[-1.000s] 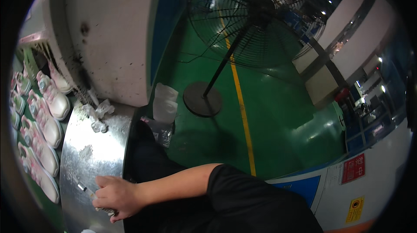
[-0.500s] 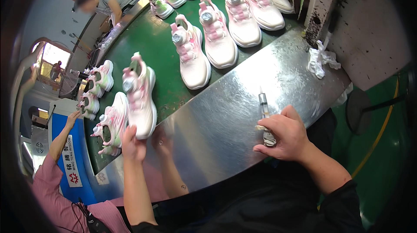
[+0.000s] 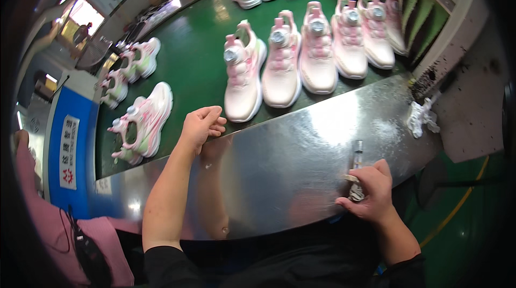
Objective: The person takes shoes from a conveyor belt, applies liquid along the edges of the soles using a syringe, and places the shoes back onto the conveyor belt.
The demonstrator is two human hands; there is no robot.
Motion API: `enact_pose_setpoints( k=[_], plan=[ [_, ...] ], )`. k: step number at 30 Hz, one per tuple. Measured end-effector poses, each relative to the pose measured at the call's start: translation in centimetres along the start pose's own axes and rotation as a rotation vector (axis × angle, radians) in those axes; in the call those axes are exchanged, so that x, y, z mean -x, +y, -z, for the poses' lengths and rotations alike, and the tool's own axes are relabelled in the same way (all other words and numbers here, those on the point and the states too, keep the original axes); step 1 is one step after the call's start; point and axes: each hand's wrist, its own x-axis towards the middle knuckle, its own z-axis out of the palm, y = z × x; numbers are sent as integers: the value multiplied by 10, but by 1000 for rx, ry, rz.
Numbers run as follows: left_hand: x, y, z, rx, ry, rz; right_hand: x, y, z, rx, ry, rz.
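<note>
My left hand [image 3: 201, 128] is at the conveyor's near edge, fingers curled together and nothing visible in them. Just right of it, apart from the fingertips, stands a pale pink and white sneaker [image 3: 243, 86] with a round dial on its tongue. This sneaker is the left end of a row of several alike, toes toward me. Over the metal ledge, my right hand [image 3: 371, 188] is closed around a syringe [image 3: 358, 155]. Its clear barrel points away from me; whitish wrapping shows at the grip end, and the palm hides part of it.
The sneakers stand on a green conveyor belt [image 3: 193, 57] behind a shiny metal ledge [image 3: 269, 180]. Other sneakers [image 3: 153, 116] lie at left and along the far side. Green strips [image 3: 422, 19] hang at right, near crumpled white tissue [image 3: 422, 119]. A pink-clothed person [image 3: 64, 234] is at left.
The sneaker my left hand held now stands at the left end of the row, let go. That hand has moved right and its fingers have curled. The right hand still grips the syringe.
</note>
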Motion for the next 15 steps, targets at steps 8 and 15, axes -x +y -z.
enact_pose_setpoints(
  k=[8,15],
  plan=[
    [83,-84,128,560,613,-209,3,4,7,-15,-1,40],
    [19,-110,191,-23,754,-413,6,6,13,-29,-18,28]
  ],
)
